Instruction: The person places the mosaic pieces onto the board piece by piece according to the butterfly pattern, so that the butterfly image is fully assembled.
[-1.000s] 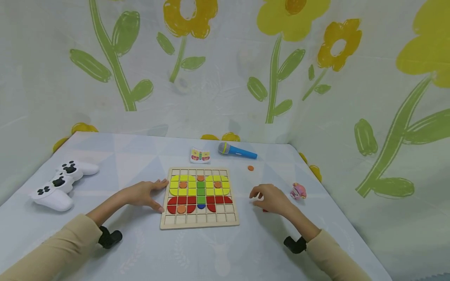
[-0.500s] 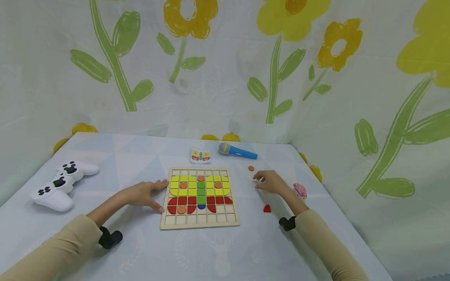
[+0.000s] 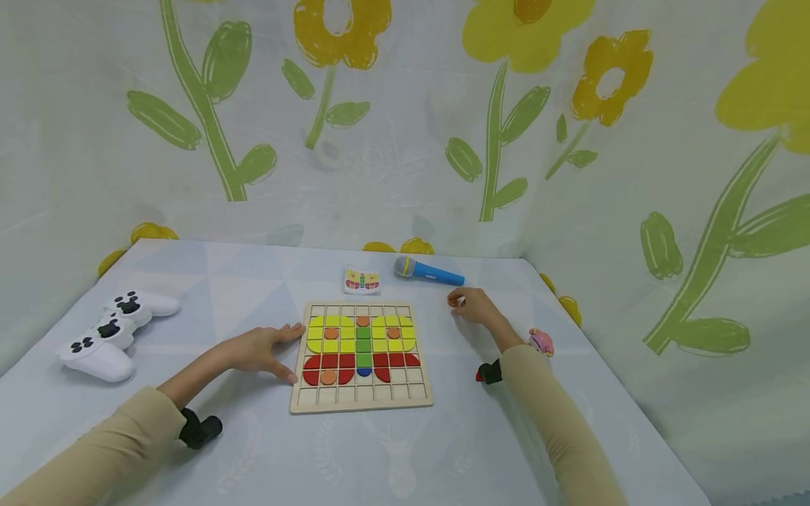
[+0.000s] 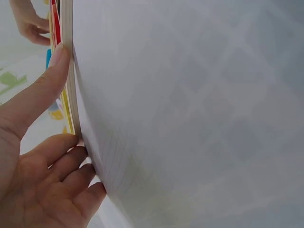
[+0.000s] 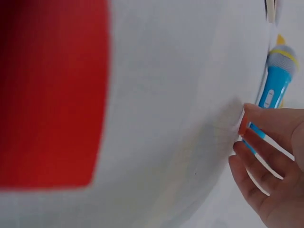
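Note:
My right hand (image 3: 477, 308) is at the back right of the table, pinching an orange disc (image 5: 243, 124) between thumb and index finger. My left hand (image 3: 256, 348) lies at the left edge of a wooden grid board (image 3: 395, 405), its thumb and index finger touching that edge. The board bears a butterfly pattern of yellow, red, green, blue and orange pieces. A red quarter-round piece (image 3: 479, 377) lies right of the board, mostly behind the right wrist camera; it looms large in the right wrist view.
A small picture card (image 3: 362, 280) with a butterfly pattern stands behind the board, beside a blue toy microphone (image 3: 436, 274). On the left sits a white game controller (image 3: 117, 334). A pink toy (image 3: 541, 341) lies right of the right forearm.
My right hand has moved away from the red piece to the back of the table and taken hold of the orange disc. The left hand has stayed at the board's edge.

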Available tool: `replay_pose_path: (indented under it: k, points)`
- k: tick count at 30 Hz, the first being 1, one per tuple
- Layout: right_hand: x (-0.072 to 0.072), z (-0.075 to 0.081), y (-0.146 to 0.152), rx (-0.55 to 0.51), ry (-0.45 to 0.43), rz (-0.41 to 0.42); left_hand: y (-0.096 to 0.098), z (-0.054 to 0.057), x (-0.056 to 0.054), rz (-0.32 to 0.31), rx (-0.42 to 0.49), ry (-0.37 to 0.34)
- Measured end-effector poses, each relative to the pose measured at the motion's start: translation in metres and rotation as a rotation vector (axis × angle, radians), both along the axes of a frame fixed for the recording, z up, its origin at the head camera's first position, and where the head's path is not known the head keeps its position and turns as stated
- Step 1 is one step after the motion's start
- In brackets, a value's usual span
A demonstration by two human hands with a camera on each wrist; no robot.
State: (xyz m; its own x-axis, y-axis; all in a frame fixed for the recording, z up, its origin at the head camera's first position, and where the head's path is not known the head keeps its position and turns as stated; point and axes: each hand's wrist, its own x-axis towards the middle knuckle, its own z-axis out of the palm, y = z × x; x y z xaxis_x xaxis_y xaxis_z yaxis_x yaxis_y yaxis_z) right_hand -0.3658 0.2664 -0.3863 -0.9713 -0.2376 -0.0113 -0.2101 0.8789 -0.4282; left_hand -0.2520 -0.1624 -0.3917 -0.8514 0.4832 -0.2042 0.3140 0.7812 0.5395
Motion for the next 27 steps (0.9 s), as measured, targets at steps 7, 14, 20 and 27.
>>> replay_pose_path:
  k: [7, 14, 20, 27]
  points:
    - [-0.002, -0.001, -0.001, -0.027, 0.030, -0.004, 0.001, -0.001, -0.001, 0.011, -0.016, 0.006]
    - [0.003, 0.001, 0.004, -0.031, 0.056, 0.008, 0.000, -0.003, -0.002, 0.000, -0.010, 0.002]
    - [0.013, 0.003, 0.009, -0.040, 0.069, 0.034, 0.000, -0.002, -0.002, -0.002, -0.007, -0.003]
    - [0.033, 0.008, 0.000, -0.063, 0.030, 0.040, 0.001, 0.001, 0.000, 0.016, -0.011, -0.006]
